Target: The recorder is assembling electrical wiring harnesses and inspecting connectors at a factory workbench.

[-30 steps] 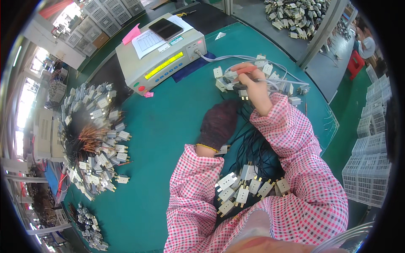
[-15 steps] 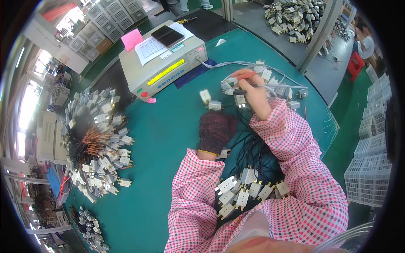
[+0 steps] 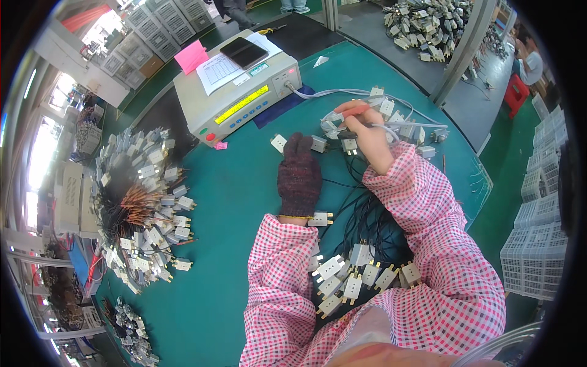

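My left hand (image 3: 299, 174), in a dark knitted glove, lies palm down with its fingers stretched forward. A white plug (image 3: 279, 143) sits just left of the fingertips, and a greyer plug (image 3: 318, 144) is at their right side; whether they touch is unclear. My bare right hand (image 3: 370, 137) is closed around a red-handled probe (image 3: 356, 111), its tip hidden among plugs and grey leads. Just below those fingers is another plug (image 3: 349, 145) with its prongs toward me. Black cables (image 3: 361, 223) run between my forearms to a cluster of white plugs (image 3: 351, 287).
A tester box (image 3: 238, 92) with a lit yellow display stands at the back, a phone (image 3: 243, 52) and paper on top. A big heap of corded plugs (image 3: 147, 208) lies left, a smaller heap (image 3: 131, 330) nearer. A metal post (image 3: 468, 52) rises at the back right.
My left hand has moved left and forward, its fingers now stretched out. The white plug has shifted left and nearer to me. My right hand stays almost in place with the probe.
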`<state>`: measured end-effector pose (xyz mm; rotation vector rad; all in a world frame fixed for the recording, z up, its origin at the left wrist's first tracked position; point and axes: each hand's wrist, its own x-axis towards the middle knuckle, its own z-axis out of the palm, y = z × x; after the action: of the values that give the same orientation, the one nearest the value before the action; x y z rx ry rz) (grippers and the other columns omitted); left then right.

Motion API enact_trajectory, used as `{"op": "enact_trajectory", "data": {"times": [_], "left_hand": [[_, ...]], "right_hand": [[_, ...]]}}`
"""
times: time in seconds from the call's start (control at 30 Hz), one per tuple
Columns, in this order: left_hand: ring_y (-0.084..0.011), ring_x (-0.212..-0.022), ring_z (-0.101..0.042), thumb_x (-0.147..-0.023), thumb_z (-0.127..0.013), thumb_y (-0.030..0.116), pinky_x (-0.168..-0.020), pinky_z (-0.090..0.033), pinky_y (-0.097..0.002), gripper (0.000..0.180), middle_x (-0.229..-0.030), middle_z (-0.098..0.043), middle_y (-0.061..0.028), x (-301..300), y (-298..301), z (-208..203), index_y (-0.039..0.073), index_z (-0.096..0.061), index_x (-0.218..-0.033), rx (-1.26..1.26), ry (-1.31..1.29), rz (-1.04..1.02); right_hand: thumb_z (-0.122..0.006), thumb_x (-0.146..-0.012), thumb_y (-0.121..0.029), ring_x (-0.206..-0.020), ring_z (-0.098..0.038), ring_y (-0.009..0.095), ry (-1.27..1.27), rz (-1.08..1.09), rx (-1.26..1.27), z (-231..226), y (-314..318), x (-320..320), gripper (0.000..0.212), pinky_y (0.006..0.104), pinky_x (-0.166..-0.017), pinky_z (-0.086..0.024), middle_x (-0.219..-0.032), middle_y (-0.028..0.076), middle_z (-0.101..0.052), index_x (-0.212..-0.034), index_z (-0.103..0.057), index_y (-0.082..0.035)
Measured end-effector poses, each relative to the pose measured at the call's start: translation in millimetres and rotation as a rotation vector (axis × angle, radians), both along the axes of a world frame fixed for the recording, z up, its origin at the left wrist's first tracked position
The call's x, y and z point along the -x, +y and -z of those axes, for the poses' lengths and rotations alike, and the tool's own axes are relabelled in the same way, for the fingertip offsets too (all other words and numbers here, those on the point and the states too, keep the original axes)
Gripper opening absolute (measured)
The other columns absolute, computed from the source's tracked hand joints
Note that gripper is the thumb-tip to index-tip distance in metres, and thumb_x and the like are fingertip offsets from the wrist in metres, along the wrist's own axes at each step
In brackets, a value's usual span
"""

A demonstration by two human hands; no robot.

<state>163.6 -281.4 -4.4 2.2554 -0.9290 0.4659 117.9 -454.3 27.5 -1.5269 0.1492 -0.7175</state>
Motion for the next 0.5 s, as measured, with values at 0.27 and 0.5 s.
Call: {"op": "enact_trajectory", "data": {"times": [0.27, 0.5], "left_hand": [[-0.0335, -0.090, -0.064, -0.082, -0.057, 0.007, -0.075, -0.052, -0.0435, 0.025, -0.109, -0.061, -0.0118, 3.6, 4.5, -2.7, 0.012, -0.061, -0.106, 0.012, -0.006, 0.158], [-0.0376, -0.115, -0.048, -0.079, -0.062, 0.023, -0.096, -0.039, -0.0478, 0.046, -0.125, -0.050, -0.0153, -5.5, 8.0, 5.8, 0.010, -0.050, -0.122, 0.083, -0.109, -0.215]], "right_hand": [[-0.052, -0.084, -0.003, -0.081, -0.059, 0.013, 0.013, -0.016, 0.037, 1.6, 0.2, -0.5, 0.020, 0.0251, -0.075, -0.047, -0.098, 0.005, -0.064, -0.100, -0.062, 0.001], [-0.052, -0.084, -0.003, -0.081, -0.059, 0.014, 0.045, -0.012, 0.056, -0.2, 1.4, 0.8, 0.018, 0.0260, -0.075, -0.047, -0.101, 0.006, -0.064, -0.098, -0.062, 0.001]]}}
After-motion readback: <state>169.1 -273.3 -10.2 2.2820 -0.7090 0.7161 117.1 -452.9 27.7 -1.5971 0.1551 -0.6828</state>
